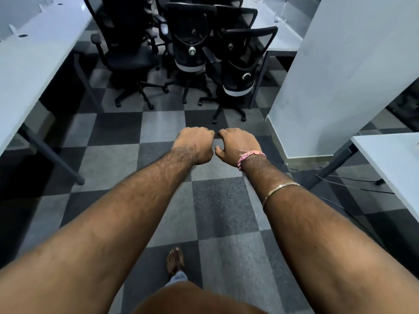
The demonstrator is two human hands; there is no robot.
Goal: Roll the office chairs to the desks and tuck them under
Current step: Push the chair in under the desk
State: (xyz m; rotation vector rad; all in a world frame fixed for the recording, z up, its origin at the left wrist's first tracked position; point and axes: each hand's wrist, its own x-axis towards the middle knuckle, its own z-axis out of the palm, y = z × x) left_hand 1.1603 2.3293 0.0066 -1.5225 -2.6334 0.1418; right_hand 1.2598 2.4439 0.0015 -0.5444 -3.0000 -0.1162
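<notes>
Several black mesh office chairs stand bunched in the aisle ahead: one at the left (131,57), one in the middle (190,41) and the nearest at the right (240,71), with more behind them. Both my arms reach forward over the checkered carpet. My left hand (195,143) is curled into a fist and holds nothing. My right hand (238,142), with a pink thread at the wrist, has its fingers curled downward and also holds nothing. Both hands are well short of the nearest chair.
A long white desk (29,55) runs along the left, another white desk (281,35) stands at the back right, and a third (394,159) at the near right. A white pillar (335,75) narrows the aisle on the right. Cables (353,184) lie on the floor beside it.
</notes>
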